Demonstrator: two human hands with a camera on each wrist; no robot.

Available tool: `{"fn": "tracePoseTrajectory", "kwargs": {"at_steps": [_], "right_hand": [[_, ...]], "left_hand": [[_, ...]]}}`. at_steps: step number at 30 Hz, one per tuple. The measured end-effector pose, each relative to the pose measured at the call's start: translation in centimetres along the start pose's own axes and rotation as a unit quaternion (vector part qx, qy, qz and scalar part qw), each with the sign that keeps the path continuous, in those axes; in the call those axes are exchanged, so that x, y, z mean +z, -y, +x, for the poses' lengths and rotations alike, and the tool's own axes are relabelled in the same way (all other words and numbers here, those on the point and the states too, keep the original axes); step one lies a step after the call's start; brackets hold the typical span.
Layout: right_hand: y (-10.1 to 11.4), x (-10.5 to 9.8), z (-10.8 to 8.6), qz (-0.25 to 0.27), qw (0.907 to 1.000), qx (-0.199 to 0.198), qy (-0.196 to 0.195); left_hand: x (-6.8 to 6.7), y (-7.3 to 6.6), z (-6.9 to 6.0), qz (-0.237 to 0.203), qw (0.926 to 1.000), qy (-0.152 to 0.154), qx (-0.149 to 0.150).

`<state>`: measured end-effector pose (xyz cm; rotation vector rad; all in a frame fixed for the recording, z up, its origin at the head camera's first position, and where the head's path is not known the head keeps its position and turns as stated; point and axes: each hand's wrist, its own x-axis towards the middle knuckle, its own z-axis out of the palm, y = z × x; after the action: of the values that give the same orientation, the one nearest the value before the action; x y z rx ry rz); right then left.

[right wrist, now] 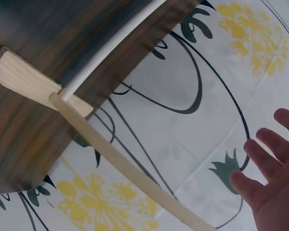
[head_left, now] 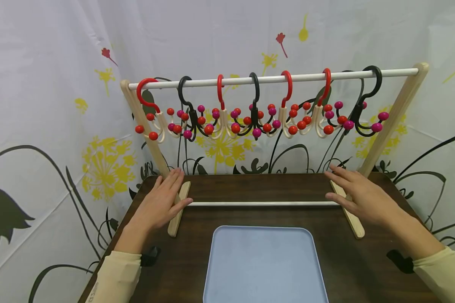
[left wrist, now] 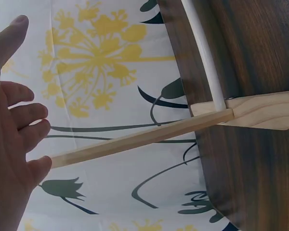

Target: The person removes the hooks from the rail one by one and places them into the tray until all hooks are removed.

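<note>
My left hand (head_left: pixel 161 204) is held out with straight fingers beside the left wooden post of a small rack, holding nothing. On the other side my right hand (head_left: pixel 362 195) stretches its fingers near the right post, also holding nothing. The rack's white top rail (head_left: pixel 204 83) carries several hangers, some with a red hook (head_left: pixel 220 93), others with a black hook (head_left: pixel 256 90). Below each hook, curved prongs end in red or magenta balls (head_left: pixel 256 133). The left wrist view shows the left hand (left wrist: pixel 14 134) apart from the post; the right hand (right wrist: pixel 274 178) appears likewise in its view.
A pale blue tray (head_left: pixel 265 265) lies on the dark wooden table (head_left: pixel 174 269) in front of the rack. Wooden feet (head_left: pixel 180 210) and a white lower bar (head_left: pixel 265 203) form the rack's base. Behind hangs a floral curtain (head_left: pixel 53 105).
</note>
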<state>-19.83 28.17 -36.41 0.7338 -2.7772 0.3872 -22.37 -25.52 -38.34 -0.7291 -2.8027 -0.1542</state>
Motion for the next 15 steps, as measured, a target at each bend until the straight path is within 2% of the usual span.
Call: {"fn": "tracePoseTrajectory", "kwargs": {"at_steps": [4,7,11,15], "right_hand": [[0.9,-0.6,-0.1,-0.029,0.9969,-0.012,-0.072],[1.5,-1.2,0.0,-0.038,0.9892,-0.033,-0.137],[2.2,-2.3,0.4,-0.035,0.9709,-0.076,-0.224],[2.9,-3.9,0.9,-0.017,0.9445,-0.114,-0.307]], "left_hand": [[0.1,0.1,-0.1,0.001,1.0000,-0.006,0.005],[0.3,0.2,-0.2,-0.001,0.9998,-0.016,0.010],[0.9,0.7,-0.5,-0.024,0.9982,-0.050,0.021],[2.1,1.5,-0.8,-0.072,0.9907,-0.114,0.015]]}}
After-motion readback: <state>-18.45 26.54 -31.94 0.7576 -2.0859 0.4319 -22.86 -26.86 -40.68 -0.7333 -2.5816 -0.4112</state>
